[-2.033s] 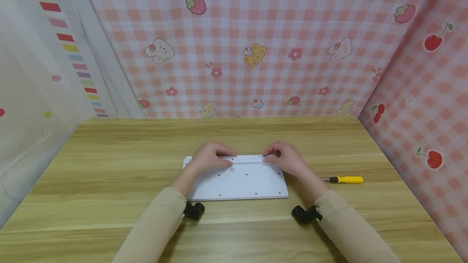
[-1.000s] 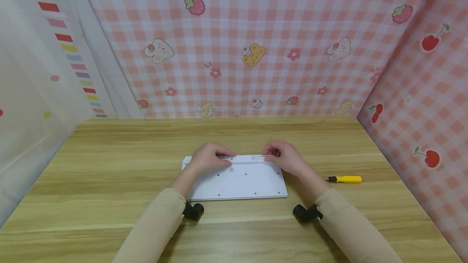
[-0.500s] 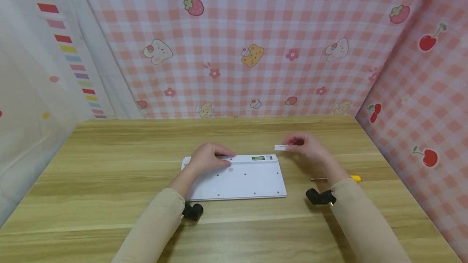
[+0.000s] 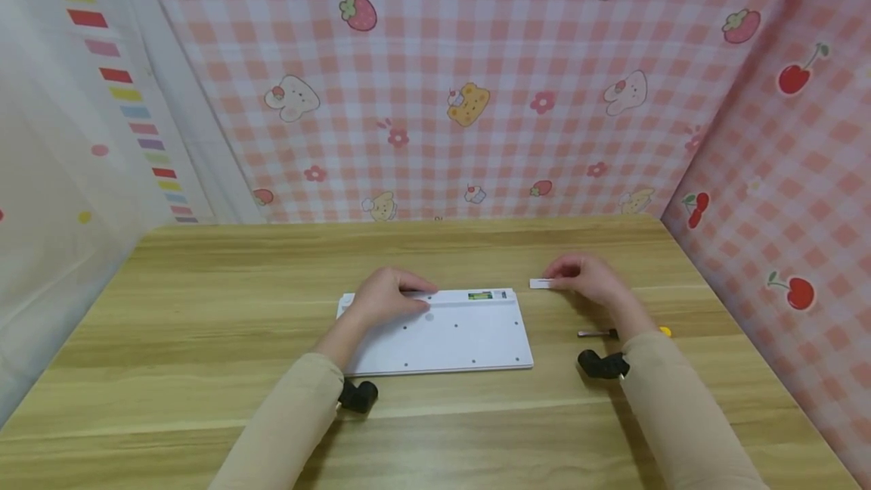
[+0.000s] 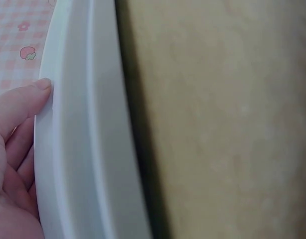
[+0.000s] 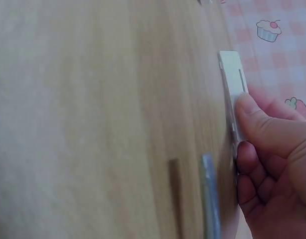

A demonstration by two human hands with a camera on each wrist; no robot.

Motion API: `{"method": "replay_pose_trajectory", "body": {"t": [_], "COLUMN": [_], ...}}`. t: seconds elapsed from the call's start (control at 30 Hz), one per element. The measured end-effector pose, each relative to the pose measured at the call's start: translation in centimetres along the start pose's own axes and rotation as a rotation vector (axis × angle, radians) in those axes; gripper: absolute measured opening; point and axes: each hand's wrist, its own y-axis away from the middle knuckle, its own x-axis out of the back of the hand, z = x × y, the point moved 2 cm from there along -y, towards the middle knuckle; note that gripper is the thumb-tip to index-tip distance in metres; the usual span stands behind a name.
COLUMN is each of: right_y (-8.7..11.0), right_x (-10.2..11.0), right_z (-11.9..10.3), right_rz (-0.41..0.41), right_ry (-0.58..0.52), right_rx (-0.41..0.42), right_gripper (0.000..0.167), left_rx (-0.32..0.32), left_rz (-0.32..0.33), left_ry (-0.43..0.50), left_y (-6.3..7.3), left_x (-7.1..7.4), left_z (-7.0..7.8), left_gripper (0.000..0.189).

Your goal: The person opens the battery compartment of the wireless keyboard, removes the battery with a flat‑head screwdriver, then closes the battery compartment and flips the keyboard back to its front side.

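Note:
A white keyboard (image 4: 435, 342) lies face down on the wooden table, small screw holes dotting its back. In the raised strip along its far edge, the battery compartment is uncovered and a green battery (image 4: 480, 296) shows inside. My left hand (image 4: 386, 297) grips this far edge left of the middle; the left wrist view has its thumb (image 5: 36, 94) on the white strip and the fingers behind. To the right of the keyboard, my right hand (image 4: 587, 278) pinches the slim white battery cover (image 6: 233, 74) between thumb and fingers, close over the table.
A screwdriver with a yellow handle (image 4: 665, 332) lies right of the keyboard, partly hidden under the right forearm; its metal shaft (image 6: 210, 199) also shows in the right wrist view. Checked pink cloth (image 4: 435, 97) hangs behind the table (image 4: 204, 308) and on the right.
My right hand has lifted the battery cover off the keyboard and carried it to the right, baring the compartment, then lowered it slightly. My left hand has stayed at the far edge.

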Motion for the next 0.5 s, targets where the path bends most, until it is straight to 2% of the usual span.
{"method": "replay_pose_trajectory", "body": {"t": [0.27,0.5], "right_y": [0.4,1.1], "right_x": [0.5,1.2], "right_z": [0.8,1.5], "right_rz": [0.022,0.058], "right_ry": [0.015,0.066], "right_rx": [0.000,0.044], "right_gripper": [0.013,0.016], "left_rx": [0.001,0.001], "left_rz": [0.001,0.000], "left_ry": [-0.011,-0.014], "left_y": [0.0,0.0], "left_x": [-0.1,0.0], "left_z": [0.0,0.0], "left_gripper": [0.026,0.026]}}
